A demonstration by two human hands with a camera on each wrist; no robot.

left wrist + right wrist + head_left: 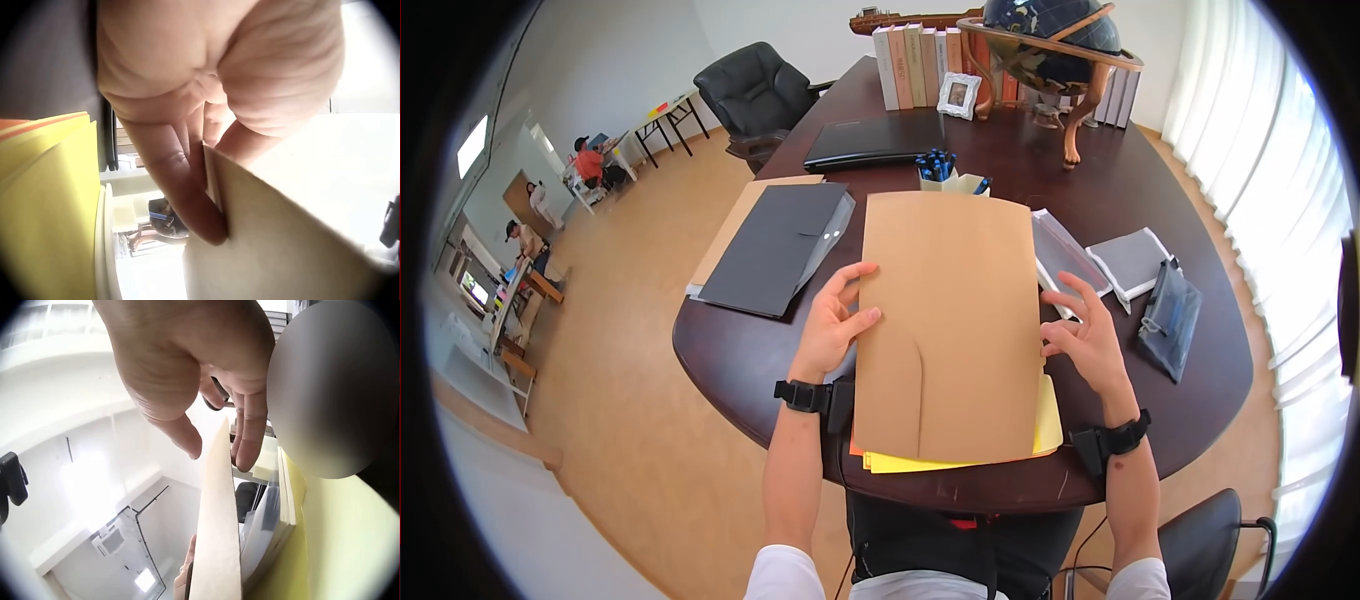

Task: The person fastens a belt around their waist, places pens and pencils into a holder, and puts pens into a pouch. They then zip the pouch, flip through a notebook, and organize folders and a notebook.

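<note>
A brown kraft folder [950, 290] with a curved slit near its lower end stands raised in front of me, above a stack with yellow sheets [1048, 415] and an orange edge. My left hand [832, 325] pinches its left edge, thumb on the near face and fingers behind. On the other side my right hand [1090, 335] is spread beside the right edge. In the right wrist view, that thumb and the fingers [250, 434] lie either side of the folder's edge [220, 512], with gaps showing. The face turned away is hidden in the head view.
A dark grey document folder [775, 245] lies on the desk [730, 340] at left. Clear and grey pouches [1170, 315] are at right. Behind are a pen holder [950, 183], a black laptop [870, 143], books [910, 68], a white frame [958, 95] and a globe [1050, 50].
</note>
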